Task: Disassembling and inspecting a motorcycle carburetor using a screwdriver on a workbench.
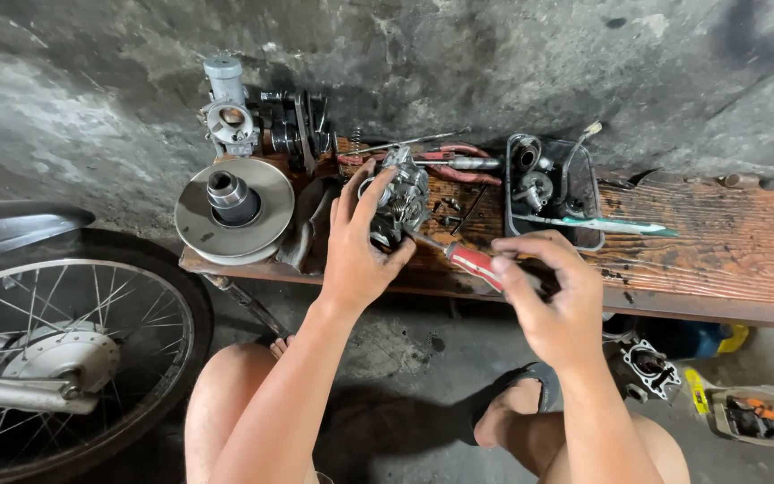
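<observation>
- Small grey metal carburettor body (398,199) sits on the worn wooden plank desk (727,242), near the frame centre.
- Left hand (357,240) is curled around the carburettor from its 7 o'clock side, fingers clamped on the casting.
- Right hand (553,296), at 4 o'clock from the carburettor, is closed on the red-handled screwdriver (475,263); its tip reaches the carburettor.
- Round grey metal pulley disc (235,211) lies at 9 o'clock; black plastic parts tray (553,190) at 3 o'clock.
</observation>
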